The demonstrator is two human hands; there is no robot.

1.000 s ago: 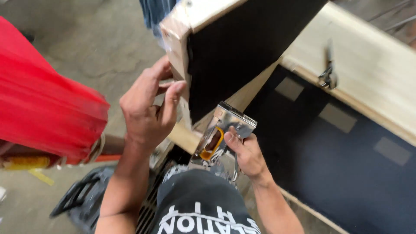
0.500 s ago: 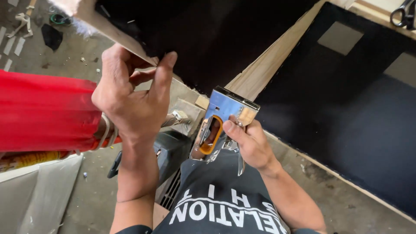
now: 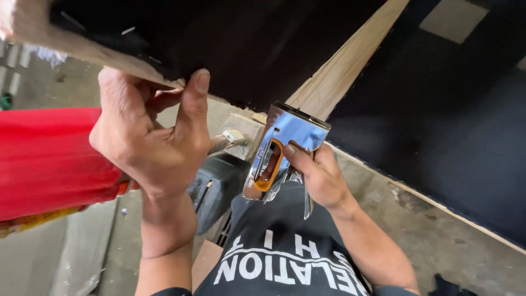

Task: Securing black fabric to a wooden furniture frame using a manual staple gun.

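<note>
My left hand (image 3: pixel 150 140) grips the lower edge of a wooden frame (image 3: pixel 82 46) covered in black fabric (image 3: pixel 235 44), thumb pressed up against the cloth. My right hand (image 3: pixel 318 175) holds a chrome staple gun (image 3: pixel 282 145) with an orange insert, its head raised close under the black fabric beside a bare wooden rail (image 3: pixel 342 74). The fabric carries a few small staples near the wooden edge.
A red cloth-covered piece (image 3: pixel 49 159) lies at the left. A larger panel in black fabric (image 3: pixel 438 131) with a pale wood border stands at the right. A dark tool (image 3: pixel 216 183) rests on the concrete floor (image 3: pixel 416 230) below my hands.
The view tipped down and the frame edge rose toward the top. My left hand shifted left along the edge. The staple gun came slightly higher toward the fabric.
</note>
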